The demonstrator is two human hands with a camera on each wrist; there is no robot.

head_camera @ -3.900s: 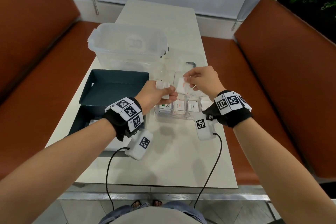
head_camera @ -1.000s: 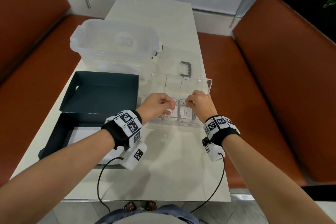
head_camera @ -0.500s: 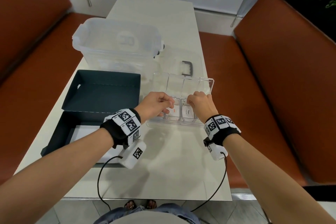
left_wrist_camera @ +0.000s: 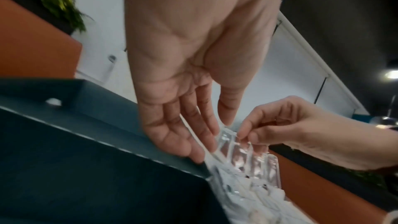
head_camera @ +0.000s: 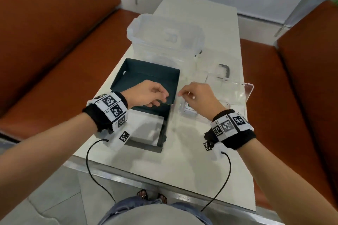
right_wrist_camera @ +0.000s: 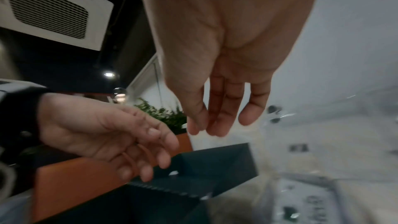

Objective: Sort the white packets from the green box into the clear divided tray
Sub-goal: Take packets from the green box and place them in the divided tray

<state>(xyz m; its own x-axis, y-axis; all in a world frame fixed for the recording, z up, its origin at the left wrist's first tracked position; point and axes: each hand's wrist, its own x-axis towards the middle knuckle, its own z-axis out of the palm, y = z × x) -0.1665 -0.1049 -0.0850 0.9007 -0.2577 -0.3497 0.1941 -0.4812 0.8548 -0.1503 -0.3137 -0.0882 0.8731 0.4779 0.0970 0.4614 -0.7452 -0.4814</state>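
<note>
The green box [head_camera: 165, 124] lies open at the table's front left, with white packets [head_camera: 144, 126] in it. To its right stands the clear divided tray [head_camera: 250, 89], with a packet [head_camera: 190, 109] in a front compartment. My left hand [head_camera: 162, 100] hovers over the box's far edge, its fingers relaxed and holding nothing. My right hand [head_camera: 181, 95] hangs over the tray's left edge with nothing in it. In the left wrist view my left hand [left_wrist_camera: 219, 130] and right hand [left_wrist_camera: 245, 135] meet at the tray [left_wrist_camera: 243, 154]. The right wrist view shows my right hand [right_wrist_camera: 215, 129] with hanging fingers.
The box's green lid [head_camera: 146, 75] lies open side up just behind the box. A large clear container [head_camera: 164, 36] stands further back, and a clear lid with a black handle [head_camera: 225, 71] is behind the tray. Orange benches flank the table.
Both hands have left the tray's front compartments and moved left, the left one over the green box. The head view has shifted too.
</note>
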